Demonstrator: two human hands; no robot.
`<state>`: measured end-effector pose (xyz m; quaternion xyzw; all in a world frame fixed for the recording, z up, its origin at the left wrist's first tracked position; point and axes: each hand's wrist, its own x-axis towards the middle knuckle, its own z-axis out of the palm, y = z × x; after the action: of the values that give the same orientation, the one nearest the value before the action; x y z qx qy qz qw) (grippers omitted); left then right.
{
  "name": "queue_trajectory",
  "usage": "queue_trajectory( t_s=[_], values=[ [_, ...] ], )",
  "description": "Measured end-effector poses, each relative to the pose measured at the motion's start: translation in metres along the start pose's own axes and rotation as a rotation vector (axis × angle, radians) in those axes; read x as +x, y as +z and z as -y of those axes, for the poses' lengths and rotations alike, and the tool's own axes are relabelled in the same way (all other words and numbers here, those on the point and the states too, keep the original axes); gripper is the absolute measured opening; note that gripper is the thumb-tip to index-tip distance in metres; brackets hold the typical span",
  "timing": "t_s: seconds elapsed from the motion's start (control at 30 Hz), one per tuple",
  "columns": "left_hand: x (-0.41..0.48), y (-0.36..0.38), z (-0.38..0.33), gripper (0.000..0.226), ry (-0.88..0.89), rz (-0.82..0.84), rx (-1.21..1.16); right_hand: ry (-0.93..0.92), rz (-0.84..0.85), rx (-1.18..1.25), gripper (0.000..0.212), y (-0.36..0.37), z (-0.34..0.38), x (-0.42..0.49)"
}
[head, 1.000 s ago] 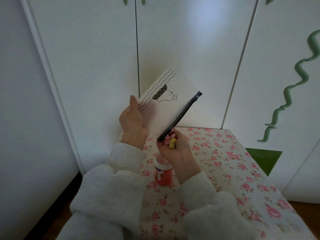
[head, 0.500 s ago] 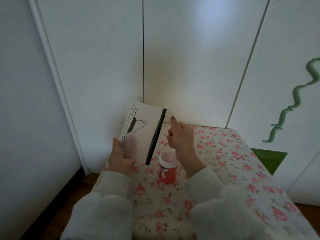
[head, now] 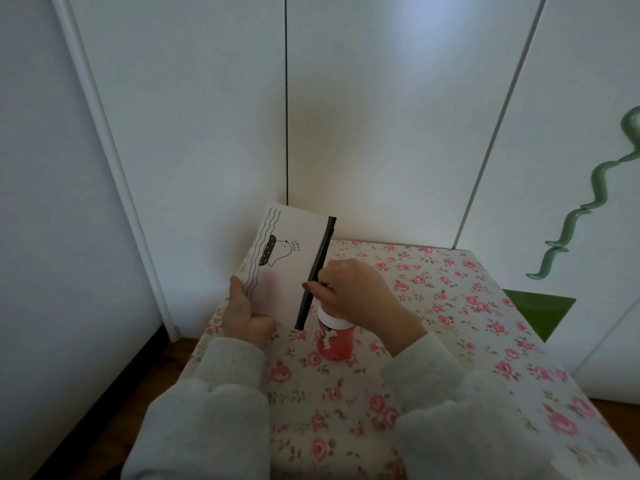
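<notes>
The white pouch (head: 287, 271) is held upright and slightly tilted above the near left corner of the table (head: 450, 306), its printed face toward the camera: wavy lines down the left edge, a small cartoon creature in a dotted ring and a few tiny letters that are hard to read. The black zip (head: 320, 261) runs down its right edge. The left hand (head: 244, 317) grips the pouch at its lower left corner, with the thumb lying up the front and the other fingers curled behind, out of sight. The right hand (head: 353, 292) meets the zip about halfway down, its fingers bent and its fingertips pinching there. The pull itself is hidden under them, and the palm faces down, so whether it holds anything else cannot be told. Whether the zip is done up is also unclear from this angle. Just below the right hand a small red jar (head: 337, 344) stands on the rose-printed cloth; its pale top is half hidden by the wrist, and its label is too blurred to read. Fleecy pale sleeves (head: 207, 420) fill the bottom edge. Behind are white cupboard doors (head: 207, 133), and a green wavy handle (head: 595, 188), cut off at the right edge, with a green triangle (head: 540, 310) below.
</notes>
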<state>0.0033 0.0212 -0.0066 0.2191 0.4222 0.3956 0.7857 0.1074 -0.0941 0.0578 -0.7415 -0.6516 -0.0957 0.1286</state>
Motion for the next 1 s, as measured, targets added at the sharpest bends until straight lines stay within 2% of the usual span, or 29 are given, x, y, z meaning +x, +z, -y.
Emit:
queue_trajectory(
  t_s=[0.13,0.3,0.4,0.47,0.5,0.57,0.7,0.77,1.0],
  values=[
    [-0.007,0.008,0.000,0.057,0.033,0.016,-0.031,0.022,-0.015,0.021,0.040,0.000,0.001,-0.001],
    [-0.008,0.008,0.003,0.055,0.002,0.065,-0.115,0.023,-0.131,0.070,0.035,0.007,0.003,0.002],
    [-0.006,0.004,0.002,0.057,-0.022,0.064,-0.070,-0.026,-0.220,0.079,0.035,0.015,0.004,0.002],
    [0.011,-0.003,0.005,0.077,-0.054,-0.051,-0.195,-0.021,-0.319,0.115,0.038,0.018,0.004,0.000],
    [0.010,-0.004,0.007,0.086,-0.006,-0.022,-0.228,-0.007,-0.349,0.137,0.038,0.018,0.004,0.000],
    [0.011,-0.010,0.017,0.090,0.066,0.032,-0.113,0.008,-0.369,0.167,0.038,0.019,0.004,0.001],
    [0.000,-0.001,0.009,0.070,0.089,0.065,-0.139,0.019,-0.372,0.216,0.038,0.021,0.003,0.002],
    [-0.001,0.006,0.007,0.055,0.013,0.065,-0.161,0.028,-0.362,0.242,0.037,0.022,0.003,0.003],
    [0.001,0.004,0.007,0.052,0.006,0.071,-0.123,0.088,-0.357,0.351,0.033,0.025,0.005,0.002]
  ],
)
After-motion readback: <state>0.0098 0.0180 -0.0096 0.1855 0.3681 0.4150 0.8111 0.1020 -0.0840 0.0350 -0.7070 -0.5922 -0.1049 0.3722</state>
